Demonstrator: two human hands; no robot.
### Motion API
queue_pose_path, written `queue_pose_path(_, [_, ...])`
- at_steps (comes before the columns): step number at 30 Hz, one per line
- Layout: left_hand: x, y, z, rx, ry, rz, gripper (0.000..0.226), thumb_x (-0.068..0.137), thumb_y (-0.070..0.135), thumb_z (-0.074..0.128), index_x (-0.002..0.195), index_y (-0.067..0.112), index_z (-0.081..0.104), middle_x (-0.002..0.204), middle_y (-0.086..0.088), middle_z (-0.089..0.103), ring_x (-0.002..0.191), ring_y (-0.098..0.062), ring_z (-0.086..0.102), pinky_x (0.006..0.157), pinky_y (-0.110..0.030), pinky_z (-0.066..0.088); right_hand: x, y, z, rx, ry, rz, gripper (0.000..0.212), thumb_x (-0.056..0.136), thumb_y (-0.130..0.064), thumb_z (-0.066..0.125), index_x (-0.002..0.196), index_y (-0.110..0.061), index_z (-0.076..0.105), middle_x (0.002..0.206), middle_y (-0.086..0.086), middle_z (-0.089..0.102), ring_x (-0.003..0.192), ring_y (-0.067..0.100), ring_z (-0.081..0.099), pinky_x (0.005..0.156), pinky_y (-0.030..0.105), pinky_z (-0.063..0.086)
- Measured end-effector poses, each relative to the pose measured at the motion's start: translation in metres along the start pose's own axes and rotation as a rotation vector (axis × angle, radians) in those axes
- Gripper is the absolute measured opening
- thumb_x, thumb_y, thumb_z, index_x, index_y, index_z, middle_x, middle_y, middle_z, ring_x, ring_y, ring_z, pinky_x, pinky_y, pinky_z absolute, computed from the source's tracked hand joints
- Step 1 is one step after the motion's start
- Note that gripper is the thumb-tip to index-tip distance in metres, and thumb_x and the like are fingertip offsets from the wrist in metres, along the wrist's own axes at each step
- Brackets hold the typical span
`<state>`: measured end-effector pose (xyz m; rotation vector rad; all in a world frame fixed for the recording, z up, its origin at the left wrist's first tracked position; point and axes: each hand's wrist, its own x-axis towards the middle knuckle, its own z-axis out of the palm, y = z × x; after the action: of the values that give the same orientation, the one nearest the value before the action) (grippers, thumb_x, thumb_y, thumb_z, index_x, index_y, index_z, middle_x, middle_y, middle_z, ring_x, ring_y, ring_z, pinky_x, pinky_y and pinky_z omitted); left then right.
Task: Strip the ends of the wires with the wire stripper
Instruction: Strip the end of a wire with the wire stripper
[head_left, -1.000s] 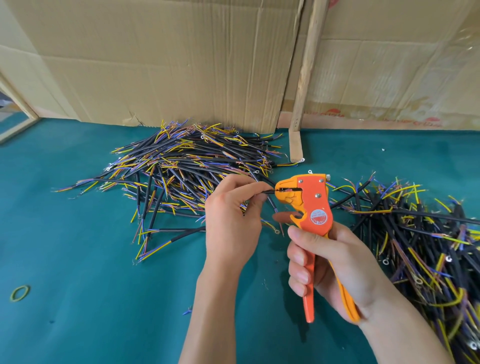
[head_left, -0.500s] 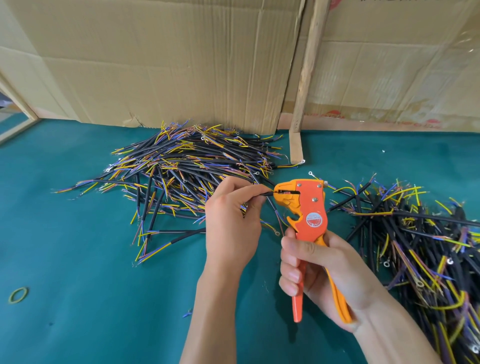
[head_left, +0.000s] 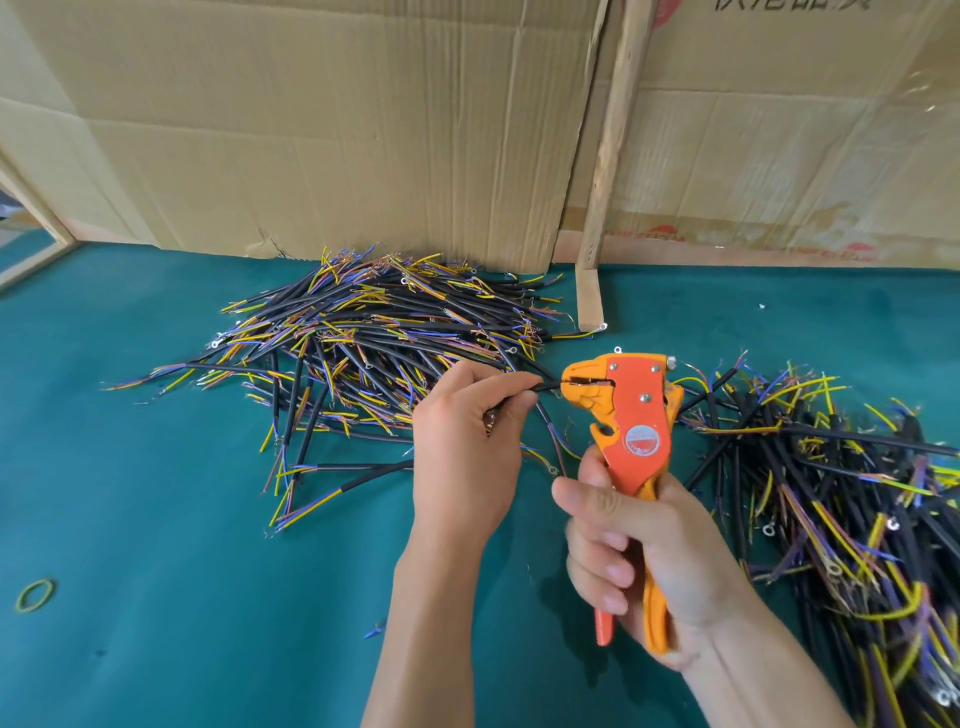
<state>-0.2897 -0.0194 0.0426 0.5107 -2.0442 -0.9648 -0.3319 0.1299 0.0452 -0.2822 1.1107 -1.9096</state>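
Pinched between the thumb and forefinger of the left hand (head_left: 462, 447) is a black wire (head_left: 543, 386), its end fed sideways into the nose of the wire stripper (head_left: 623, 415). Far to the left of that pinch, a yellow-green rubber band (head_left: 35, 595) lies on the teal table (head_left: 156, 519). Closer in, behind and left of the left hand, a heap of black wires (head_left: 363, 343) with yellow, blue and brown cores sits against a wall of cardboard (head_left: 311, 130). Right of the pinch, the right hand (head_left: 639, 551) wraps its fingers around the stripper's orange handles, which are squeezed close together; the tool stands upright with its head level with the wire. A wooden stick (head_left: 613, 156) leans on the cardboard above the stripper. Farther right, beside the right hand, lies a second pile of wires (head_left: 831, 493).
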Motion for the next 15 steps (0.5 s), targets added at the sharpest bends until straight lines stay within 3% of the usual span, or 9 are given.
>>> queue_pose_path(3, [0.001, -0.001, -0.001, -0.017, 0.015, -0.002, 0.016, 0.087, 0.004, 0.075, 0.097, 0.015, 0.081, 0.087, 0.003, 0.068, 0.081, -0.010, 0.062, 0.075, -0.018, 0.045, 0.000, -0.005, -0.007, 0.088, -0.066, -0.007, 0.031, 0.061, -0.008, 0.085, 0.079, -0.013, 0.060, 0.061, 0.007, 0.039, 0.044, 0.021, 0.042, 0.042, 0.030, 0.041])
queue_pose_path(7, [0.000, 0.000, 0.000, -0.022, 0.051, 0.005, 0.017, 0.087, 0.004, 0.075, 0.097, 0.017, 0.081, 0.086, 0.004, 0.067, 0.081, -0.011, 0.062, 0.071, -0.017, 0.045, 0.003, -0.008, -0.018, 0.168, -0.067, -0.041, 0.045, 0.054, -0.006, 0.094, 0.092, -0.008, 0.068, 0.077, 0.017, 0.057, 0.065, 0.032, 0.061, 0.062, 0.040, 0.056])
queue_pose_path(12, [0.000, 0.007, 0.002, -0.069, 0.118, 0.020, 0.015, 0.088, 0.009, 0.074, 0.097, 0.019, 0.080, 0.087, 0.006, 0.068, 0.079, -0.010, 0.063, 0.069, -0.019, 0.047, 0.009, -0.002, -0.021, 0.174, 0.029, -0.046, 0.025, 0.067, 0.004, 0.072, 0.090, -0.004, 0.074, 0.088, 0.027, 0.066, 0.073, 0.038, 0.068, 0.069, 0.045, 0.060])
queue_pose_path(15, [0.000, 0.023, 0.007, -0.243, 0.119, -0.019, 0.012, 0.088, 0.015, 0.071, 0.096, 0.019, 0.079, 0.081, 0.005, 0.066, 0.070, -0.015, 0.069, 0.064, -0.037, 0.057, 0.005, 0.000, -0.020, 0.171, 0.041, -0.038, 0.034, 0.060, 0.007, 0.074, 0.092, -0.001, 0.075, 0.090, 0.029, 0.068, 0.071, 0.039, 0.068, 0.068, 0.045, 0.061])
